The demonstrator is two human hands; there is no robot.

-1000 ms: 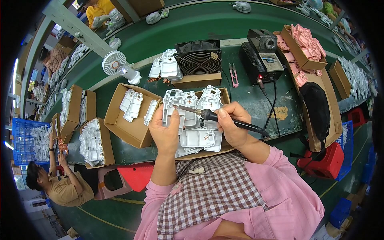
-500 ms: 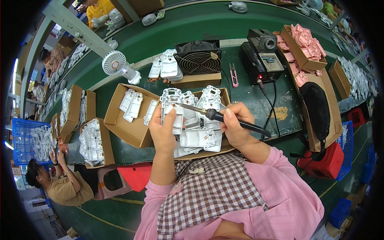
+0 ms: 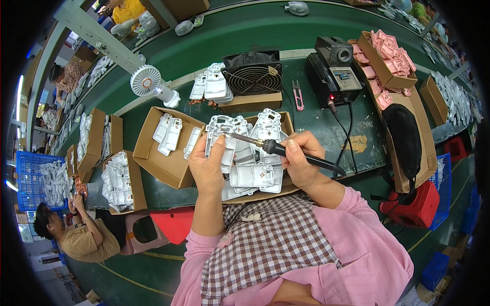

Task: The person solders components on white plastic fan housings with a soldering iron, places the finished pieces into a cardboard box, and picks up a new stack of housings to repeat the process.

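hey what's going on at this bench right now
A person holds a white part in the left hand and a soldering iron in the right hand. The iron's tip is at the part's upper area; whether it touches is too small to tell. More white parts are piled beneath the hands, and a box to the left holds a few others.

A green belt (image 3: 240, 33) runs beyond the worktop's (image 3: 324, 127) far edge. Past the near edge, yellow lines (image 3: 162, 256) mark the green floor (image 3: 148, 273); a red stool (image 3: 418, 206) stands by the near right corner.
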